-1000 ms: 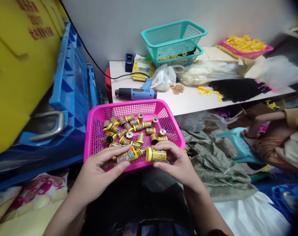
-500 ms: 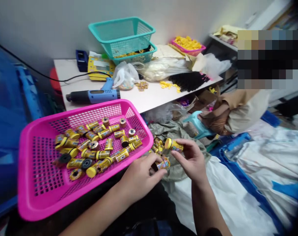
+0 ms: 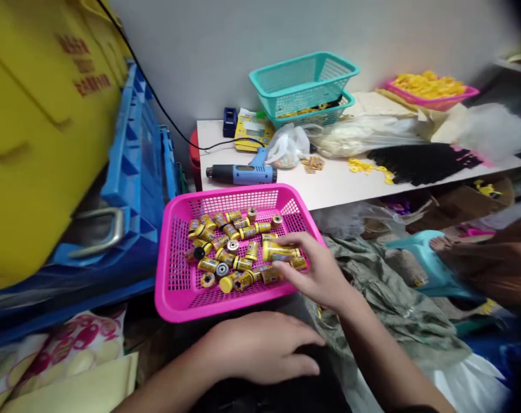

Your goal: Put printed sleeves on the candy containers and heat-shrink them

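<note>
By a white table [image 3: 324, 186], we see a pink basket [image 3: 162, 275] of yellow canisters [image 3: 243, 264]; in front, the worker's left hand [image 3: 264, 347] is released, fingers loosely parted, while the right hand [image 3: 318, 272] grasps one capped canister [image 3: 281, 253] over the basket's right side, long axis nearly level, cap [image 3: 266, 250] pointing to the worker's left

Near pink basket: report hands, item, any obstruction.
Right hand gripping yellow-capped cylinder over near pink basket. Left hand open, no item visible. Other cylinders crowding basket.
</note>
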{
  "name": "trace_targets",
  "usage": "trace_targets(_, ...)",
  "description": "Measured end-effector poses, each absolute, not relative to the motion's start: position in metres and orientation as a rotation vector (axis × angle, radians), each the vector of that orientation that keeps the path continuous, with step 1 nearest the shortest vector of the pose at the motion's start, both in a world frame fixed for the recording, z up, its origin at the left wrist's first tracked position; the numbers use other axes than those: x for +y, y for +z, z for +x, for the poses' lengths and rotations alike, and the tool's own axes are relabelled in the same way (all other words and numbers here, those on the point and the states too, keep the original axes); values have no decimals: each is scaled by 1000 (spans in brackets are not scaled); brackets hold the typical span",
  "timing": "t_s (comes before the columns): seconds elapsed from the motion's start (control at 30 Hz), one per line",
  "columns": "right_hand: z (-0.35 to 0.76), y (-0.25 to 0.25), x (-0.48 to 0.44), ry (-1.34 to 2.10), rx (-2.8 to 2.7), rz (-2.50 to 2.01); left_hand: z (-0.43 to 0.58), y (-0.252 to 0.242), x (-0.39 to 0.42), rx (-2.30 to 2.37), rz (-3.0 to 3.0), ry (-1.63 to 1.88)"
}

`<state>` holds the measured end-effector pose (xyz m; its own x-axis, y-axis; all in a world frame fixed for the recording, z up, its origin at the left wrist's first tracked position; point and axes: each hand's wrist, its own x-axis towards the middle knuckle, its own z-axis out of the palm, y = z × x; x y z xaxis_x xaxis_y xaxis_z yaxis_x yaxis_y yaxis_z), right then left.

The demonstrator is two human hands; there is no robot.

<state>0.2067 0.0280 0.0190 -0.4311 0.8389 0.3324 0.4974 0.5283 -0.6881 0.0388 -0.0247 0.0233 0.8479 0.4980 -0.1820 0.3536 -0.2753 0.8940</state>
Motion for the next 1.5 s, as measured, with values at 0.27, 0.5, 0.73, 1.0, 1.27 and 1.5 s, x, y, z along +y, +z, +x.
trace_targets(0.27, 109, 8, 115, 614, -2883, -1011, -77, -1, 19, 1938, 2156, -3)
trace_targets(0.5, 70, -21, 141, 610, -3004, -960, -84, -11, 29, 1933, 2205, 149)
trace_targets(0.73, 121, 12, 95, 1237, -2275, -860, -89, -6, -5, 1552, 1246, 1204)
trace_targets(1.0, 143, 20, 53, 1238, -1887, -767, -75, 8, -11, 1407, 1106, 1431)
trace_targets(1.27, 146, 18, 46, 1180, -1791, -684, -68, 9, -18, 1376, 1327, 1502)
trace_targets(1.5, 146, 12, 42, 1153, -1767, -692, -65, 13, -22, 1428, 1349, 1441)
